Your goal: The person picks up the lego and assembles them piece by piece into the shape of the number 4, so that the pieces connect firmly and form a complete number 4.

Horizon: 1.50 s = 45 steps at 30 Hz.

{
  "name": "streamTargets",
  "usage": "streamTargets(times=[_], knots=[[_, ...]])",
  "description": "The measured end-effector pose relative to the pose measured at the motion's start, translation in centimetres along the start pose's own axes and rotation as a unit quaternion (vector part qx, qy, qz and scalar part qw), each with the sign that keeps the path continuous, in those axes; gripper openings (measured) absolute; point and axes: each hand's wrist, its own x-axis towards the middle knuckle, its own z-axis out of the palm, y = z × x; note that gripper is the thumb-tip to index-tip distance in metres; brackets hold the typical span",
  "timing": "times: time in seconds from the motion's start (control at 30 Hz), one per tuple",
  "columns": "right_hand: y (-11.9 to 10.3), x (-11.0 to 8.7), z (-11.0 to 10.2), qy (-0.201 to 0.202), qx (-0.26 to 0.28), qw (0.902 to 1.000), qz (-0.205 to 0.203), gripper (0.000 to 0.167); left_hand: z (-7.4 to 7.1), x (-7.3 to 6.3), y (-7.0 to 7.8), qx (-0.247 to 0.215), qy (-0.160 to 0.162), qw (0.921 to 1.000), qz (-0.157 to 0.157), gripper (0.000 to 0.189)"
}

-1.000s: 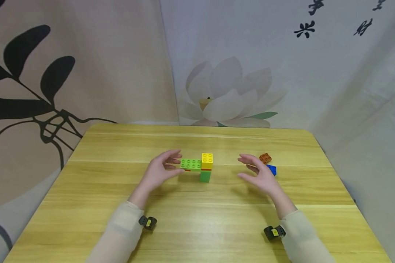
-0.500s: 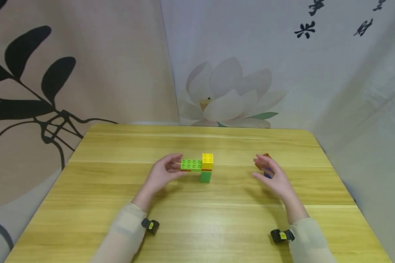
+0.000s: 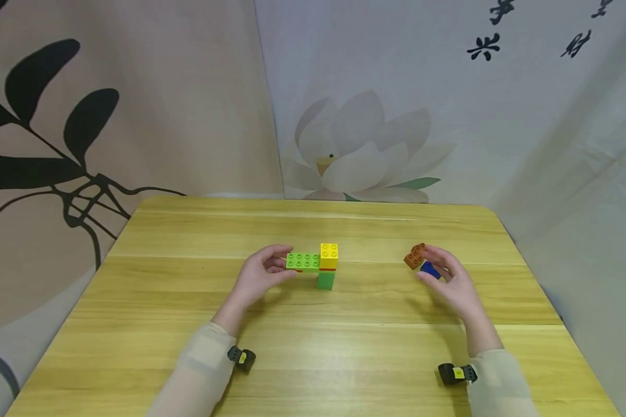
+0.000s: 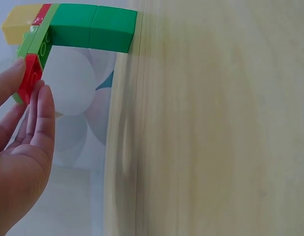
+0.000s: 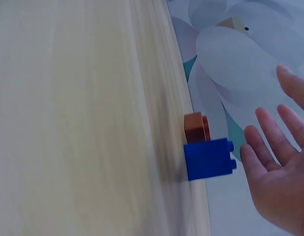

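My left hand (image 3: 261, 273) pinches the left end of a toy brick build between thumb and fingers. That end is a long lime-green brick (image 3: 301, 262) with a red brick (image 4: 31, 77) beneath it. A yellow brick (image 3: 328, 255) tops the build's right end, over a column of green bricks (image 4: 93, 27). To the right, my right hand (image 3: 455, 288) hovers beside a blue brick (image 3: 430, 270) and an orange-brown brick (image 3: 414, 259), thumb and fingers spread. The right wrist view shows a gap between those fingers and the blue brick's studs.
Everything stands on a wooden table (image 3: 313, 353). Behind its back edge hangs a pale cloth (image 3: 365, 69) printed with a flower, leaves and characters. A small black camera sits on each wrist.
My right hand has moved right, over the blue and orange-brown bricks, and these bricks show more plainly now. My left hand has closed in slightly on the lime-green end; the build stays about where it was.
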Motion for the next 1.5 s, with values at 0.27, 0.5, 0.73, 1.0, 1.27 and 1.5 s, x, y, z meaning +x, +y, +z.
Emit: streamTargets(times=[0.27, 0.5, 0.73, 1.0, 1.27, 1.5], knots=[[0.3, -0.1, -1.3, 0.006, -0.028, 0.9991, 0.031, 0.058, 0.2, 0.0, 0.0, 0.007, 0.012, 0.9998, -0.012, 0.046], [1.2, 0.0, -2.2, -0.006, -0.058, 0.9961, 0.066, 0.061, 0.2, 0.0, 0.3, 0.0, 0.012, 0.9998, -0.013, 0.044], [2.2, 0.2, -2.7, -0.032, -0.065, 0.9944, 0.077, 0.059, 0.2, 0.0, 0.0, 0.0, 0.01, 0.9998, -0.015, 0.045], [2.4, 0.4, -2.7, -0.048, -0.072, 0.9887, 0.122, 0.059, 0.2, 0.0, -0.1, 0.0, 0.01, 0.9997, -0.024, 0.045], [2.6, 0.4, -2.6, -0.044, -0.081, 0.9838, 0.154, 0.055, 0.1, 0.1, -0.2, 0.005, 0.007, 0.9997, -0.025, 0.045], [2.7, 0.4, -2.5, -0.044, -0.1, 0.9807, 0.162, 0.052, 0.2, 0.0, 0.0, 0.008, 0.009, 0.9996, -0.027, 0.045]])
